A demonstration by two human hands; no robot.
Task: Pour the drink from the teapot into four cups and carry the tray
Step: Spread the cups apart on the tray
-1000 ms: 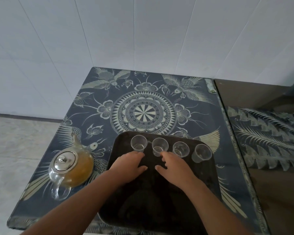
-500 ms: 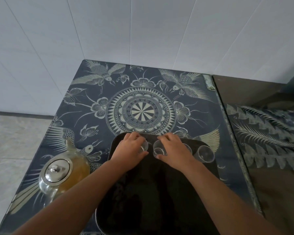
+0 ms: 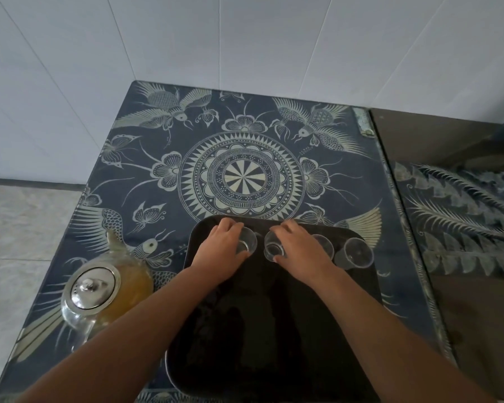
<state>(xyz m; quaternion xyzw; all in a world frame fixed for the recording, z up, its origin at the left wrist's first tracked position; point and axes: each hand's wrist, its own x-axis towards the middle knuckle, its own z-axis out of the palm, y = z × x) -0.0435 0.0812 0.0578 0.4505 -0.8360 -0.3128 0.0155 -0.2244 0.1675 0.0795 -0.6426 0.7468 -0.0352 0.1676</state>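
A black tray (image 3: 361, 292) lies on the patterned table, with several small clear cups in a row along its far edge. My left hand (image 3: 220, 251) is wrapped around the leftmost cup (image 3: 247, 242). Beside it, the second cup (image 3: 273, 248) sits in the grip of my right hand (image 3: 300, 251). A third cup (image 3: 323, 245) shows partly behind that hand, and the rightmost cup (image 3: 354, 253) stands free. All the cups look empty. A glass teapot (image 3: 105, 292) with a metal lid and amber drink stands left of the tray, untouched.
The table (image 3: 239, 175) has a dark blue top with a pale bird and flower pattern and stands against a white tiled wall. A second dark surface (image 3: 463, 228) adjoins it on the right. Floor tiles lie beyond the left edge.
My hands have moved forward from the tray's middle and closed around the two left cups. The view has shifted a little nearer the table.
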